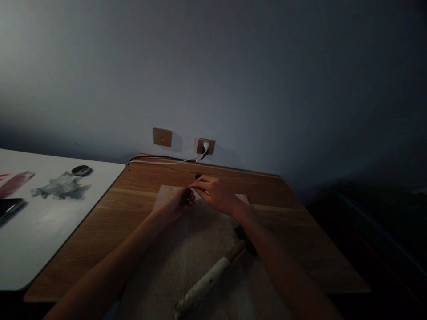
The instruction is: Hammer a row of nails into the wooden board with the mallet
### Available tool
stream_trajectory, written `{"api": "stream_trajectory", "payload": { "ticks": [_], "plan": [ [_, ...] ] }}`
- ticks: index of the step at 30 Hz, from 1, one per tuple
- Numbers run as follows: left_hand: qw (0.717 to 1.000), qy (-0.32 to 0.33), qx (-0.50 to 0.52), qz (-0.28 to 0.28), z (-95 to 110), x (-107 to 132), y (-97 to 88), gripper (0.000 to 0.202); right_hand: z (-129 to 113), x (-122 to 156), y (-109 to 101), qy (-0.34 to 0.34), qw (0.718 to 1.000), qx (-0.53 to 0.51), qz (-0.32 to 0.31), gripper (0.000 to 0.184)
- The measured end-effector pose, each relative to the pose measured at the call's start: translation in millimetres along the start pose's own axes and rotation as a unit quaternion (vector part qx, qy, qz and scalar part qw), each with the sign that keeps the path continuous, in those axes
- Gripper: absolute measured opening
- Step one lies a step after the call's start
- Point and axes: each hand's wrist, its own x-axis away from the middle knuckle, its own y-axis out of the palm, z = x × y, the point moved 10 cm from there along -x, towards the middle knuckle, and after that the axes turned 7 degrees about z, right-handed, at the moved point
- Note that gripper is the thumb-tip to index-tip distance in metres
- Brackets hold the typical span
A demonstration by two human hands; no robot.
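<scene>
My left hand (178, 203) and my right hand (218, 194) meet over the far end of a pale board (187, 240). The left fingers are curled in, and the right thumb and fingers pinch close against them. Whatever sits between the fingertips is too small and dark to name. A small dark round thing (198, 176) shows just beyond the right fingers. Below the hands, a stick-like tool (208, 280) with a pale rough covering and a bare wooden end lies slantwise on the board. Beside my right forearm is a dark object (245, 235), partly hidden.
The board rests on a wooden table (126, 209) against the wall. A white table (50, 235) adjoins on the left, with crumpled clear plastic (65, 186), a dark round lid-like thing (82, 170) and a black device (10, 209). Cables (167, 161) run to a wall socket (201, 146).
</scene>
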Motion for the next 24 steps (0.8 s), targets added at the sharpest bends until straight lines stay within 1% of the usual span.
{"api": "stream_trajectory", "payload": {
  "ticks": [1,3,5,6,8,10,13,15,17,18,19,21,22,24],
  "plan": [
    [1.000,0.002,-0.017,0.003,-0.6,1.0,0.9,0.025,1.3,5.5,-8.3,0.004,1.000,-0.003,0.021,0.023],
    [0.997,0.028,-0.071,0.009,1.6,4.1,5.8,0.030,5.8,19.7,-22.9,0.019,0.998,-0.006,0.053,0.023],
    [0.986,0.079,-0.146,0.000,6.6,9.3,17.8,0.032,12.0,37.2,-33.4,0.042,0.997,-0.005,0.069,0.022],
    [0.973,0.116,-0.199,-0.005,10.3,13.0,25.4,0.033,15.0,46.6,-37.4,0.054,0.996,-0.001,0.073,0.022],
    [0.929,0.195,-0.314,-0.017,15.9,22.7,43.4,0.035,20.3,66.0,-43.8,0.077,0.994,0.011,0.078,0.022],
    [0.871,0.265,-0.413,-0.030,17.4,34.0,61.0,0.037,23.7,85.2,-48.8,0.095,0.992,0.023,0.082,0.023],
    [0.792,0.351,-0.496,-0.059,14.6,52.3,81.2,0.028,26.1,113.0,-55.4,0.113,0.989,0.024,0.090,0.022],
    [0.748,0.388,-0.529,-0.099,8.1,63.9,90.8,0.016,27.3,131.4,-61.4,0.125,0.986,0.029,0.103,0.021],
    [0.711,0.398,-0.561,-0.144,-1.4,73.4,95.3,0.006,27.1,149.9,-67.8,0.137,0.983,0.044,0.113,0.021],
    [0.699,0.395,-0.574,-0.162,-5.5,77.5,95.4,0.007,26.3,159.1,-70.2,0.144,0.982,0.051,0.114,0.022],
    [0.691,0.390,-0.582,-0.176,-8.5,81.4,94.3,0.012,24.9,168.2,-71.7,0.151,0.981,0.057,0.112,0.023],
    [0.690,0.385,-0.582,-0.192,-9.8,89.8,90.3,0.022,20.2,185.4,-69.9,0.164,0.979,0.068,0.096,0.024],
    [0.694,0.387,-0.576,-0.194,-8.4,94.0,87.4,0.026,16.0,192.9,-65.7,0.164,0.980,0.076,0.080,0.025],
    [0.703,0.394,-0.562,-0.184,-3.8,101.2,79.0,0.032,4.2,204.6,-51.1,0.143,0.984,0.104,0.036,0.029]
  ]
}}
